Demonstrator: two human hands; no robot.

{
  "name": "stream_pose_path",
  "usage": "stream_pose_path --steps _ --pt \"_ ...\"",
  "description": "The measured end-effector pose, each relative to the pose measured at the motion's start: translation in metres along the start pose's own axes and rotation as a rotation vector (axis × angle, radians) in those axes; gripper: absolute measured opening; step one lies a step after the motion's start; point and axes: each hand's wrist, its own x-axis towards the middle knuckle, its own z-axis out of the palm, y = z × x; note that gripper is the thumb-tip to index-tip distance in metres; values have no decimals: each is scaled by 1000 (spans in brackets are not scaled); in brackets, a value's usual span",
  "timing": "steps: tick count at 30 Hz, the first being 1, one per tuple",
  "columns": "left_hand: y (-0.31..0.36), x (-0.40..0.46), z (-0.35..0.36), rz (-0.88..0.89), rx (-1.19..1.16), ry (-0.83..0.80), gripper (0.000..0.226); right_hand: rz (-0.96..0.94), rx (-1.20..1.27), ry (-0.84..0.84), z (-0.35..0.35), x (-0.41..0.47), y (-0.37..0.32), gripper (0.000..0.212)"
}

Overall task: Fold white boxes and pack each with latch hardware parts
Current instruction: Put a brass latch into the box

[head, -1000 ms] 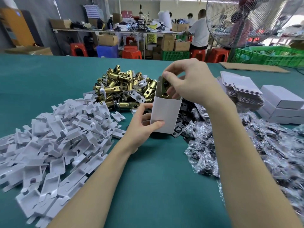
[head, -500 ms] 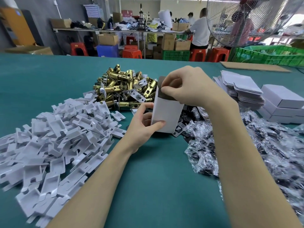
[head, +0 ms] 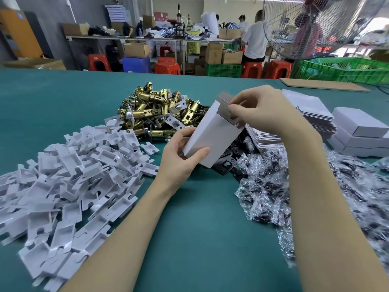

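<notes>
The left hand point(head: 181, 157) holds the lower end of the white box point(head: 212, 133), thumb on the front face and fingers curled behind, probably to keep it steady. The right hand point(head: 261, 110) pinches the top flap point(head: 226, 105), apparently to tuck it closed. The box is above the table point(head: 200, 228), in front of the brass latch pile point(head: 160, 110). Its long axis tilts, the open end pointing toward 1 o'clock, away from the person.
</notes>
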Motion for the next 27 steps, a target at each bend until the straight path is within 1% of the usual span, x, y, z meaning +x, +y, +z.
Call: stream_pose_path --steps 4,7,11,17,19,22,24,25,27 --pt "-1 1 0 -9 0 23 46 7 -13 19 1 2 3 14" --pt "-1 1 0 5 0 47 46 30 -36 -3 1 3 7 12" --pt "1 0 0 9 -23 55 43 74 -74 -83 -1 2 12 9" --pt "2 0 0 7 -32 58 42 181 -147 -227 -3 1 23 12" --pt "2 0 0 8 -37 55 41 242 -161 -272 -2 2 31 20" --pt "1 0 -1 -8 -42 45 42 363 -60 -352 -1 2 41 39" --pt "2 0 0 -17 -44 13 42 372 47 -404 -1 0 46 48" --pt "2 0 0 -25 -46 -13 43 357 112 -433 -1 -1 48 47" --pt "2 0 -1 -46 -51 -76 43 294 238 -493 0 -4 50 37"
